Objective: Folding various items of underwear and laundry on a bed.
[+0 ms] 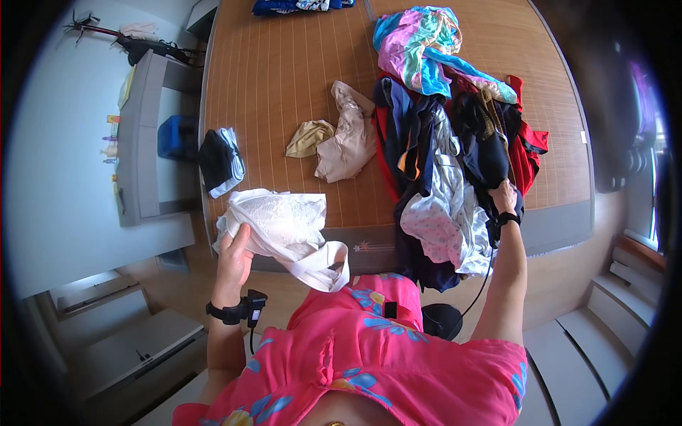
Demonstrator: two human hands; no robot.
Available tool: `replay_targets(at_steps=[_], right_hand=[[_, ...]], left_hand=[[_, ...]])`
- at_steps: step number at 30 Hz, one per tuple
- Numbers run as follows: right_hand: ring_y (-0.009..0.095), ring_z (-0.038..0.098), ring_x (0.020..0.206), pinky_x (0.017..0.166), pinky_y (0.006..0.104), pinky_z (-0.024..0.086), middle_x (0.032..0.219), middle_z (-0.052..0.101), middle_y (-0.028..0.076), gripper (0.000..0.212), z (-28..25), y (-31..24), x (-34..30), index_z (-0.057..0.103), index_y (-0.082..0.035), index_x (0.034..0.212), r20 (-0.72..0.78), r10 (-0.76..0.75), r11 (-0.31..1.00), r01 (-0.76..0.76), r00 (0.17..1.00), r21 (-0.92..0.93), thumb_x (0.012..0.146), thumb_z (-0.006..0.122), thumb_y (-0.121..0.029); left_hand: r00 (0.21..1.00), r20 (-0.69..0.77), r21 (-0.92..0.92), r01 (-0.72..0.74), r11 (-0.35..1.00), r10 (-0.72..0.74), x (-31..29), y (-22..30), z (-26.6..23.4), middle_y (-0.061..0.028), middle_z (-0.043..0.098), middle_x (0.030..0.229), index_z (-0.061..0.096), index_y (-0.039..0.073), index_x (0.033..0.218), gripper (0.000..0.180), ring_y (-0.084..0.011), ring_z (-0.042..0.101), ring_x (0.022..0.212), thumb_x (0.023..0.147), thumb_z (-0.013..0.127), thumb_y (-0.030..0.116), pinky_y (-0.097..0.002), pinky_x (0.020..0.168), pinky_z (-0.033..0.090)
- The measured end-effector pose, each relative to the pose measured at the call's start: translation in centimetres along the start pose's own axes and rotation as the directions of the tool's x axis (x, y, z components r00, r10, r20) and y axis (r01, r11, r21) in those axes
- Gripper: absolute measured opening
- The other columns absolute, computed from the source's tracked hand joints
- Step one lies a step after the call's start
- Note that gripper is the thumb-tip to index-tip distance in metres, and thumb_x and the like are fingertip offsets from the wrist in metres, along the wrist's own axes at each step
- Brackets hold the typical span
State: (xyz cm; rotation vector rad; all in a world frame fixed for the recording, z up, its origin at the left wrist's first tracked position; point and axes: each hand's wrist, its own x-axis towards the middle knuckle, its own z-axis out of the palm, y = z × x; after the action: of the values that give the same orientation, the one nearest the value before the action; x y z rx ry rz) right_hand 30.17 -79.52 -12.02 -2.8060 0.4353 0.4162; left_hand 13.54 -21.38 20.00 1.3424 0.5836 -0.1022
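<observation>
My left hand (235,257) is closed on a white lace bra (288,219), thumb on top. Its cups rest over the near left edge of the mat, and a wide band hangs toward me. Over at the right, my right hand (504,197) grips the near end of a black garment (486,153) with a smooth, rounded, cup-like part. That garment lies on a heap of clothes; the right fingertips are partly hidden. Beneath and beside it are a silvery-white printed garment (439,220), dark blue clothing (398,106) and a red garment (529,142).
A shiny multicoloured cloth (419,46) tops the far end of the heap. Beige garments (346,135) lie mid-mat. A folded black-and-white bundle (222,162) sits at the left edge, folded blue clothing (302,6) at the far edge. Left of the brown mat (284,64) stands a grey cabinet (145,142).
</observation>
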Motion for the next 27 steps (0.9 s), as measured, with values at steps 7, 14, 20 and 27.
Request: replay_targets(at_steps=[7,14,20,27], right_hand=[[0.043,0.06,0.088,0.073,0.0491,0.047,0.087,0.063,0.025,0.035,-12.8,-5.1,-5.6,0.054,-0.003,0.114,-0.223,-0.14,0.985,0.159,0.965,0.071,0.081,0.059,-0.01],[0.043,0.061,0.081,0.067,0.0421,0.048,0.087,0.062,0.028,0.024,-23.7,-19.1,-17.1,0.061,0.003,0.101,-0.412,-0.375,0.727,0.539,0.831,0.425,0.084,0.052,-0.011],[0.043,0.06,0.069,0.061,0.0419,0.046,0.074,0.062,0.023,0.025,-23.4,-34.6,-26.0,0.06,-0.003,0.109,-0.515,-0.408,0.688,0.625,0.754,0.37,0.09,0.056,-0.019],[0.044,0.061,0.086,0.069,0.045,0.052,0.104,0.059,0.029,0.076,-17.5,-48.9,-38.4,0.03,-0.005,0.141,-0.497,-0.764,0.389,0.908,0.412,0.154,0.072,0.062,0.0]], left_hand=[[0.999,0.028,0.003,-0.029,1.0,0.029,0.3,-1.1,-1.8,-0.0088,0.052,0.125,0.04,-0.002,0.133,0.041,-0.018,0.05,0.115,0.096,0.051,0.013,-0.0317,0.098,0.04],[0.962,0.173,0.208,-0.245,0.947,0.211,0.9,-1.7,-2.2,-0.0101,0.049,0.127,0.032,0.005,0.138,0.049,-0.0163,0.051,0.111,0.093,0.051,0.006,-0.0296,0.096,0.041],[0.877,0.48,0.575,-0.307,0.759,-0.009,0.0,-2.7,-4.7,-0.0066,0.068,0.099,0.063,0.003,0.112,0.027,-0.0155,0.063,0.087,0.09,0.051,0.012,-0.0292,0.079,0.05],[0.734,0.611,-0.047,-0.34,0.939,0.296,-2.6,1.4,-11.9,-0.007,0.048,0.132,0.043,0.005,0.135,0.054,-0.0139,0.045,0.122,0.094,0.053,0.038,-0.0341,0.101,0.038]])
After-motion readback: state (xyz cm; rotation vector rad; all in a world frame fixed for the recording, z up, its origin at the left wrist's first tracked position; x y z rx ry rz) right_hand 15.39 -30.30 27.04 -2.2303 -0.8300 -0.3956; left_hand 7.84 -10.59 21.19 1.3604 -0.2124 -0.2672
